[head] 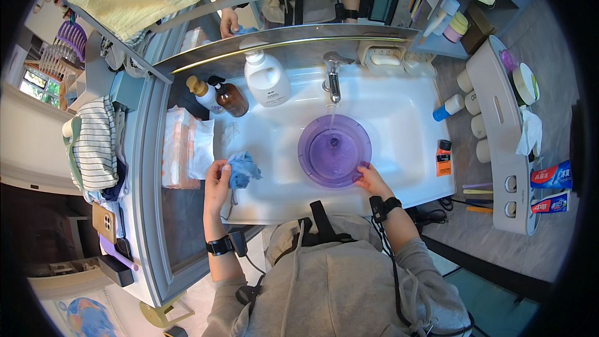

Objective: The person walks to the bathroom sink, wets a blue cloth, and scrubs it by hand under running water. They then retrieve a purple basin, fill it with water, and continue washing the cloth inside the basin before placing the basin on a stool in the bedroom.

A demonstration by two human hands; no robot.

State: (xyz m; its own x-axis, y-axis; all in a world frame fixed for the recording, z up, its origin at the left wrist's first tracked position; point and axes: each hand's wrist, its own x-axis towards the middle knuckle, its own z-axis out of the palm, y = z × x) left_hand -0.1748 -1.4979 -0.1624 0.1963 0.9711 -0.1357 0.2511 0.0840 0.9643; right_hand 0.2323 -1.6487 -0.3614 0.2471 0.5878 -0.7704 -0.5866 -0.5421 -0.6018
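My left hand point(215, 188) pinches a crumpled blue cloth point(244, 170) over the left rim of the white sink point(398, 145). With the fingers of my right hand point(374, 181) I grip the lower right rim of a translucent purple basin point(309, 164). The basin sits inside the sink, beneath the chrome faucet point(333, 84). A thin stream of water point(332, 117) runs from the spout into it. Some water appears to be in the basin, its depth hard to judge.
A large white pump bottle point(267, 82), a brown pump bottle point(232, 99) and a tissue pack point(177, 150) stand left. Soap lies in a soap dish point(384, 60) behind the faucet. An orange bottle point(443, 159) lies on the right rim, near a wall-mounted holder point(505, 150). A mirror point(299, 9) spans the back.
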